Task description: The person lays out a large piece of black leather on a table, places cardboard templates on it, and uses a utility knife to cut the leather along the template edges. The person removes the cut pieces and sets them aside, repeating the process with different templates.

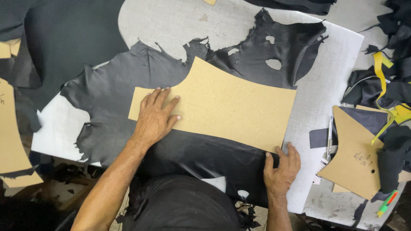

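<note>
Nearest the camera, the person's dark-clothed torso (184,205) fills the lower centre, both bare forearms extending away from it. Left hand (155,117) lies flat, palm down, fingers spread and extended, pressing on the near-left part of a tan cardboard pattern (227,107); it grips nothing. Right hand (281,167) rests at the pattern's near-right corner, fingers loosely open, fingertips touching the card edge and the material beneath; nothing is enclosed in it.

Pattern is a long curved panel lying flat at the centre of the scene, on top of a black leather hide (111,90). Hide has ragged edges and several holes toward its far right portion. It lies spread on a white cutting board (321,98), which sits on a grey worktable (171,21).

To the right, well apart from the hands, a second tan pattern piece (357,158) lies among black leather offcuts (385,90), with a yellow strip (381,98) draped across them. A metal knife-like tool (329,137) lies just left of that piece. A green and red marker (386,203) sits at the near right. More tan patterns (10,137) lie at the left edge.
</note>
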